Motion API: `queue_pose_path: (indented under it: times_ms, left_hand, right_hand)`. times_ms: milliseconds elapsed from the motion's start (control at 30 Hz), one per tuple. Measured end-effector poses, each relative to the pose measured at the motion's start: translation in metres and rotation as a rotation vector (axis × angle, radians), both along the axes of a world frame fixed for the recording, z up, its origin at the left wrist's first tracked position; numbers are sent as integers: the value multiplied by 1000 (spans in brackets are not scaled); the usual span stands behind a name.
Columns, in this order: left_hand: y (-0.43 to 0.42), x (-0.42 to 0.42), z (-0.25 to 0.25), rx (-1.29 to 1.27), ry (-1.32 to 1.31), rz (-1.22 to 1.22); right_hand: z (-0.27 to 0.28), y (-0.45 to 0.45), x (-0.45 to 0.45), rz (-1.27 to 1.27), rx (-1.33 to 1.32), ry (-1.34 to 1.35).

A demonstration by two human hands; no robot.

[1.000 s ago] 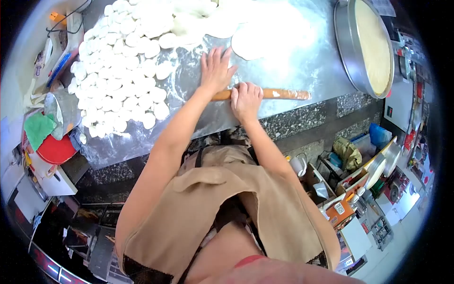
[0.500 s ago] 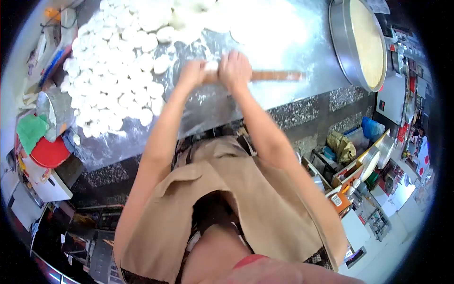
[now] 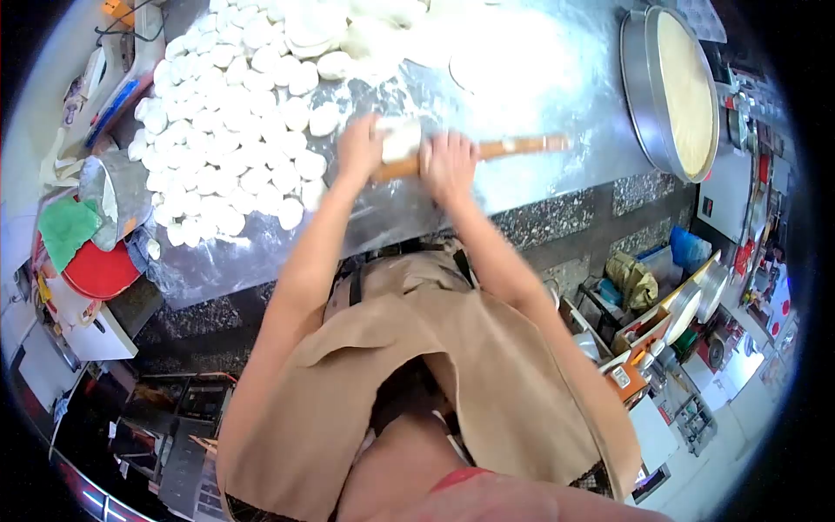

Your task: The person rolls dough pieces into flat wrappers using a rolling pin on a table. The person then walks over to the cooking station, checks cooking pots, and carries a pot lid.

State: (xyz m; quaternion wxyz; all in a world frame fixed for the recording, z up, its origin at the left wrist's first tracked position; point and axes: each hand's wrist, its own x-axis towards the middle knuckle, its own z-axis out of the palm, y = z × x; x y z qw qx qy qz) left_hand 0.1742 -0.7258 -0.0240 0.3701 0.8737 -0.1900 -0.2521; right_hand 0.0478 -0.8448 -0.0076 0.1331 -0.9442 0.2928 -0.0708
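Observation:
My right hand [image 3: 450, 163] is wrapped around a wooden rolling pin [image 3: 522, 147], whose far end points right along the floured metal table. A small flattened piece of dough [image 3: 400, 141] lies just above the pin, between my two hands. My left hand [image 3: 357, 150] is closed at the left edge of this dough, with its fingertips partly hidden. The left end of the pin comes close to that hand. Many round dough pieces [image 3: 235, 130] are heaped on the table to the left.
The floured metal table [image 3: 557, 165] ends in front of my apron. At its right stands a big round metal pan [image 3: 644, 96] with a pale surface inside. On the left are a red round container [image 3: 100, 271] and a green cloth [image 3: 68, 230]. Crates and supplies sit lower right.
My left hand has moved from the rolling pin to the dough's left side, and more of the dough shows. The pin is tilted more, and the whole view has shifted slightly.

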Motion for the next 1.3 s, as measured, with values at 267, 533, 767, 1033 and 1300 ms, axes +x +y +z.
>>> queue_pose_path:
  times_ms: [267, 533, 767, 1033, 1300]
  left_hand:
    - [-7, 21, 20, 135, -79, -60]
    - [-7, 36, 22, 156, -39, -79]
    - [-1, 0, 10, 142, -163, -182]
    - [21, -16, 9, -36, 193, 67]
    - [40, 0, 22, 114, -5, -32]
  right_hand:
    - [0, -22, 50, -25, 120, -50]
    - [12, -33, 86, -48, 15, -20]
    - [5, -13, 51, -49, -51, -13]
    - [-5, 10, -2, 51, -107, -50]
    - [0, 19, -23, 170, -128, -54]
